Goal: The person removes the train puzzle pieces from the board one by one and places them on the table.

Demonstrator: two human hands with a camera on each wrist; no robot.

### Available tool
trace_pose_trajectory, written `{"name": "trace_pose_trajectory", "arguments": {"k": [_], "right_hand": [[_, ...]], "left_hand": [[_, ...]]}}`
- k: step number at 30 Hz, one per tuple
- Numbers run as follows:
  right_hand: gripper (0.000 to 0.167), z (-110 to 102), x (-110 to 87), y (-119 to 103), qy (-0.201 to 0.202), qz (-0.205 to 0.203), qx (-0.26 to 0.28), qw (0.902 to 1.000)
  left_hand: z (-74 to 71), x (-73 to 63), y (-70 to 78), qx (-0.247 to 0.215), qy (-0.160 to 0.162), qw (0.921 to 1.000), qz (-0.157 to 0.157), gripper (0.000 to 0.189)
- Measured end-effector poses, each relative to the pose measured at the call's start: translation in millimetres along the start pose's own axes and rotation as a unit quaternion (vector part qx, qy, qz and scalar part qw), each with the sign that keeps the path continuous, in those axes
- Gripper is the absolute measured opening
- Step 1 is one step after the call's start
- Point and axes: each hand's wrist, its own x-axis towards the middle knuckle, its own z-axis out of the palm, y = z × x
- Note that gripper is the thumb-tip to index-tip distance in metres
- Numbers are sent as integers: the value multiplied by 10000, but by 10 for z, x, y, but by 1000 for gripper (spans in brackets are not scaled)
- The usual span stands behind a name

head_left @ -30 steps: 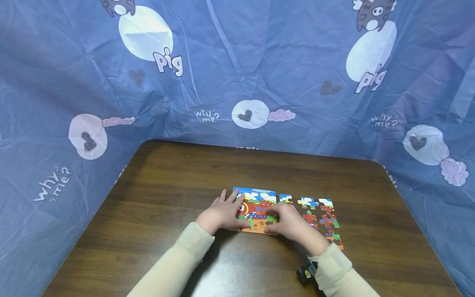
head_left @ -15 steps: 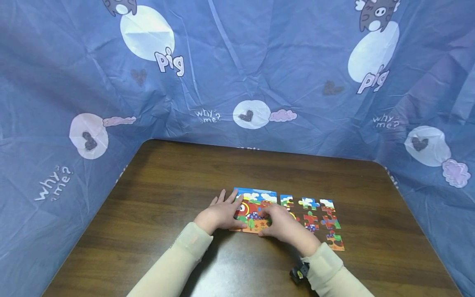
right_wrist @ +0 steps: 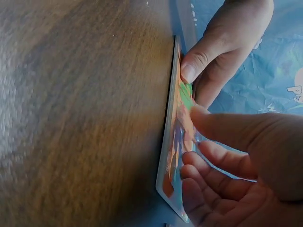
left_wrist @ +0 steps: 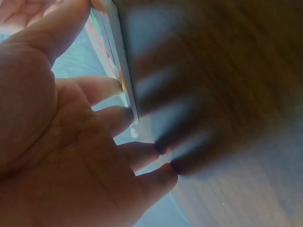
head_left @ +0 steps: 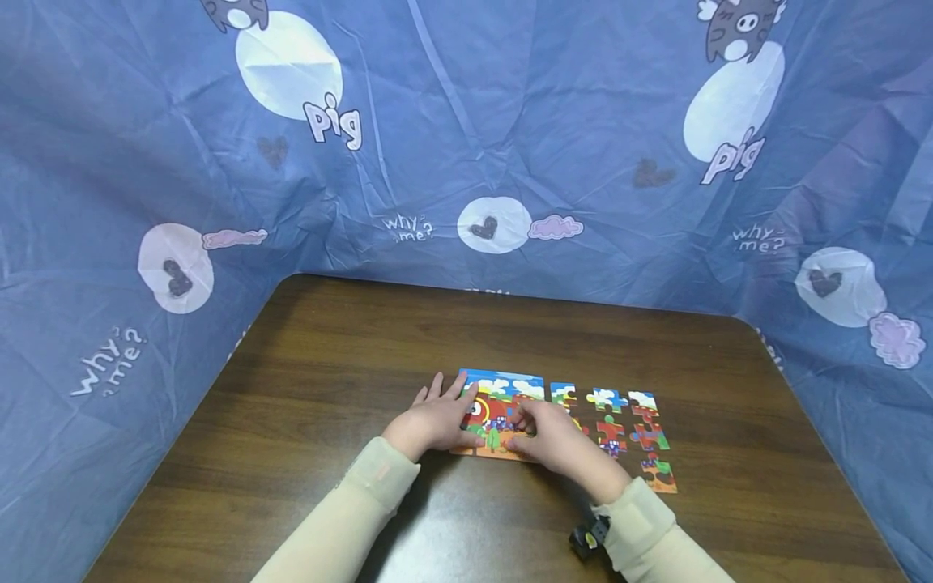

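Observation:
A colourful jigsaw puzzle (head_left: 510,385) with a red cartoon picture, clouds and an orange ground lies flat on the table. My left hand (head_left: 430,421) rests along its left side, fingers spread and thumb at the lower part; the left wrist view shows fingertips right at the board's edge (left_wrist: 124,71). From the right, my right hand (head_left: 554,437) reaches over the puzzle's lower right part. Its thumb (right_wrist: 203,120) touches the picture near a green patch, while the bent fingers (right_wrist: 196,165) stand apart from the thumb just over the surface. The right palm side hides part of the picture.
Several loose jigsaw pieces (head_left: 611,433) lie in rough columns right of the puzzle, the nearest partly behind my right hand. The brown wooden table (head_left: 350,340) meets a blue printed cloth (head_left: 408,146) at the back and sides. A small black device (head_left: 586,537) sits at my right wrist.
My right hand has shifted a little left over the puzzle, uncovering more loose pieces beside it. Its index finger has lifted and curled since half a second ago. The left hand stays put.

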Motion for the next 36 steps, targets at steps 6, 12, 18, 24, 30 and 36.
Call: {"name": "trace_pose_trajectory", "arguments": {"k": [6, 12, 18, 24, 30, 36], "right_hand": [[16, -20, -11, -34, 337, 81, 420, 9985], [13, -33, -14, 12, 273, 218, 949, 9949], [8, -118, -57, 42, 272, 190, 1273, 9913], [5, -241, -112, 151, 209, 16, 1285, 9915], [4, -423, -226, 284, 128, 86, 1207, 9926], [5, -608, -361, 440, -23, 204, 1147, 9932]], "left_hand": [[7, 9, -3, 6, 16, 10000, -8, 92], [25, 36, -7, 27, 7, 10000, -45, 93], [23, 42, -14, 65, 0, 10000, -51, 94], [31, 40, -23, 74, 0, 10000, -11, 93], [19, 25, -14, 28, -17, 10000, -31, 92], [7, 10, -9, 28, 10, 10000, 25, 93]]}}
